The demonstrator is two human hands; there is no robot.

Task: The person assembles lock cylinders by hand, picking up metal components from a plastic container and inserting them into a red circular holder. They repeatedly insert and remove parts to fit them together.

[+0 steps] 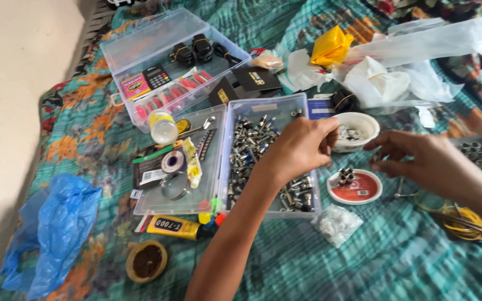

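My left hand [302,146] hovers over the right side of a clear plastic tray [269,107] filled with several small metal connectors [249,146]. Its fingers are curled and pinched together near a white bowl [364,124] of small parts; whether it holds a piece I cannot tell. My right hand [419,159] is to the right, fingers bent and pinched, just above a red round lid [358,189] carrying a few metal pieces [345,175].
A clear organiser box [157,50] with a calculator and red items sits at the back. Another tray [196,195] holds a small bottle, tape and a ring. A yellow glue tube [174,226], blue plastic bag [57,228], brown tin [147,260], white bags [386,78] and wire coil [467,220] lie on the patterned cloth.
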